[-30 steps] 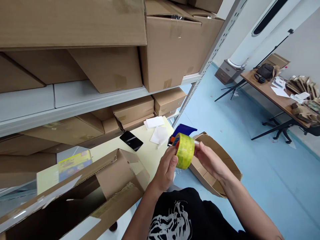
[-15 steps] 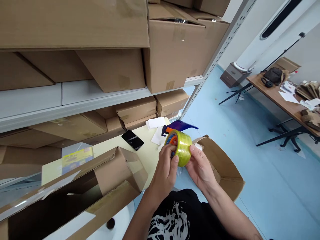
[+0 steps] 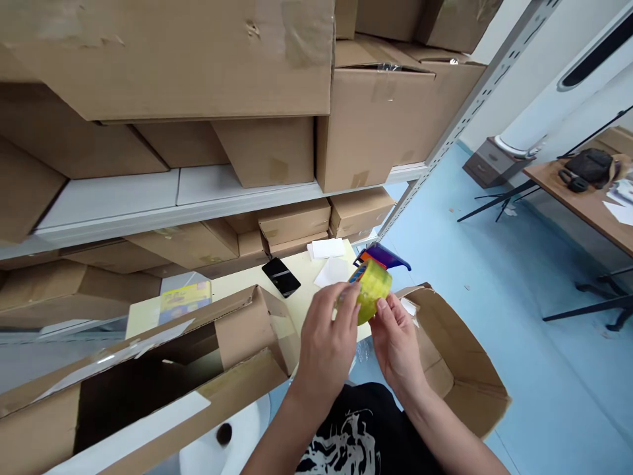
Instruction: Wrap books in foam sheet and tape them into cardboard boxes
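Observation:
A roll of yellow-green packing tape [image 3: 374, 295] sits on a blue and orange tape dispenser [image 3: 388, 255], held up in front of my chest. My left hand [image 3: 326, 336] is closed at the roll's left side, with its fingers bent over the near edge. With thumb and fingertips, my right hand [image 3: 399, 340] pinches the roll's lower right edge. The dispenser's blue part points away to the right, beyond the roll. My left fingers partly hide the roll's core. I cannot make out a loose tape end.
A long open cardboard box [image 3: 237, 369] stands at left on the pale table [image 3: 301, 307]. A black phone [image 3: 281, 276] and white papers [image 3: 330, 257] lie behind it. Another open carton [image 3: 465, 356] is at right. Shelves of boxes [image 3: 366, 128] rise ahead.
My left hand has turned, its fingers now over the roll's near edge rather than in its core. The roll has tilted. The view has shifted left, so the scene sits further right.

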`<state>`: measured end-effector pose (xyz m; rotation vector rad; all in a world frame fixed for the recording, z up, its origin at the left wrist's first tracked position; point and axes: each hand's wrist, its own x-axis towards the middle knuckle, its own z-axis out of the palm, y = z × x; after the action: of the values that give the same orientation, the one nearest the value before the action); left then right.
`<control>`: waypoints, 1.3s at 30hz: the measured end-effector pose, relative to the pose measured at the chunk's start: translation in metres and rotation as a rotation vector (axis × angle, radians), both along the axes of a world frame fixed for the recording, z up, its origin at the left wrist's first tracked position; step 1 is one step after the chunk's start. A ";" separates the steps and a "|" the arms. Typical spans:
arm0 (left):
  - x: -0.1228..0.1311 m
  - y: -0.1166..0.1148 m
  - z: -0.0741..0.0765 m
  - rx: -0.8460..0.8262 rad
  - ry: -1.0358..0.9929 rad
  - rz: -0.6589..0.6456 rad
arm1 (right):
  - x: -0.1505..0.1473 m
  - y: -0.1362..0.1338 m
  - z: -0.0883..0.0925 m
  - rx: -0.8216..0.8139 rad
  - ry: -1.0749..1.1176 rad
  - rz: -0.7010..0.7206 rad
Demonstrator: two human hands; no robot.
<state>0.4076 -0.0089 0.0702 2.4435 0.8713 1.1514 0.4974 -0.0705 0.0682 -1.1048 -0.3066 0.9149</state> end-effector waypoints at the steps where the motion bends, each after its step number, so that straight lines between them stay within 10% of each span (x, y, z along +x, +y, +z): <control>1: 0.001 -0.001 0.000 0.056 0.016 -0.009 | -0.003 0.001 -0.002 0.005 -0.022 -0.029; 26: 0.000 0.016 -0.018 -0.125 -0.062 -0.023 | -0.011 0.004 -0.033 -0.037 -0.156 -0.109; 39: -0.005 0.024 -0.016 0.240 0.216 -0.077 | -0.009 0.005 -0.031 -0.047 -0.186 -0.093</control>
<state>0.4022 0.0154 0.0539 2.8124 0.7239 1.0310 0.4886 -0.0652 0.0375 -1.2408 -0.3846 0.7415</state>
